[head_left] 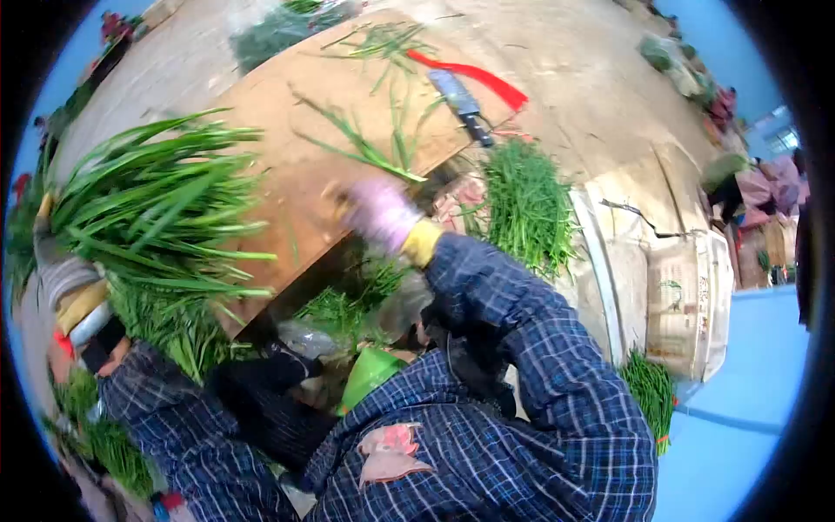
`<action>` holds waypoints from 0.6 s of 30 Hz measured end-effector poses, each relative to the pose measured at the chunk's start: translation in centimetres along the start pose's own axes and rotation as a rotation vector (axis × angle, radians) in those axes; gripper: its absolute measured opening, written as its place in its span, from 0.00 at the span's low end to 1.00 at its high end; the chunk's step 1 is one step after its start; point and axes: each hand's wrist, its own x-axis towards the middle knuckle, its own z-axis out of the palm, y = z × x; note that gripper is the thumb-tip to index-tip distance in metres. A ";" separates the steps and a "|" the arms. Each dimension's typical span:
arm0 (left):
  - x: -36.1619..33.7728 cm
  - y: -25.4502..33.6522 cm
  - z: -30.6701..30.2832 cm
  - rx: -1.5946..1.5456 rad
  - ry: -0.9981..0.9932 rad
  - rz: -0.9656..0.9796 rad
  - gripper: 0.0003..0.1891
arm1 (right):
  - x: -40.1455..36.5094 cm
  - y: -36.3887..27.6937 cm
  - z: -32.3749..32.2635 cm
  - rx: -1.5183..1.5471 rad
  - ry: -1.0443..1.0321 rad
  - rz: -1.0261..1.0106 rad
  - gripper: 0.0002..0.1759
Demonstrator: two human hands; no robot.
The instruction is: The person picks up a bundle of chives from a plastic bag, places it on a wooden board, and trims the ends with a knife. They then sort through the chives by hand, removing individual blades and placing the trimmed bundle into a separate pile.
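Observation:
On the left, a large bunch of garlic chives (161,209) spreads its cut ends across the wooden board (252,165). My left hand (56,261), in a pale glove, grips the bunch at its outer end; the leaves partly hide the fingers. Over the board's near edge is my right hand (383,213) in a pinkish-white glove with a yellow cuff, its fingers smeared by motion. Loose green stalks (370,148) lie on the board just beyond it. A cleaver (461,103) with a black handle rests near the board's right edge, beside a red strip (483,81).
Thin green stalks (526,204) are heaped right of the board. More greens (174,331) lie below the held bunch, and trimmings (344,309) under the board. A pale plastic crate (683,304) stands at right, near a tied green bundle (651,396). People sit farther off.

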 end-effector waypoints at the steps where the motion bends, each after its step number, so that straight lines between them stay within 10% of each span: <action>1: -2.3 -0.2 2.1 0.052 -0.055 -0.022 0.16 | 1.5 0.4 -2.3 0.037 0.076 0.061 0.17; 4: -7.4 -3.4 7.8 0.143 -0.096 0.151 0.15 | 5.7 3.2 -4.9 0.291 0.250 0.164 0.26; 10: -4.5 -12.1 11.8 0.018 -0.524 -0.411 0.15 | 4.0 0.5 -3.4 0.966 -0.322 -0.071 0.21; 12: -1.0 -17.1 9.9 -0.051 -0.256 -0.408 0.16 | 3.5 -0.9 -3.7 0.858 -0.254 -0.337 0.24; 13: 1.8 -19.5 11.2 -0.047 -0.160 -0.530 0.16 | 3.3 0.5 -3.4 0.709 -0.229 0.028 0.23; 14: 3.8 -21.6 10.7 -0.007 -0.132 -0.536 0.16 | 4.5 6.0 4.9 1.365 -0.430 -0.001 0.36; 18: 10.0 -29.4 10.2 0.709 -0.263 -0.225 0.16 | 2.8 7.9 3.3 0.816 -0.246 0.068 0.25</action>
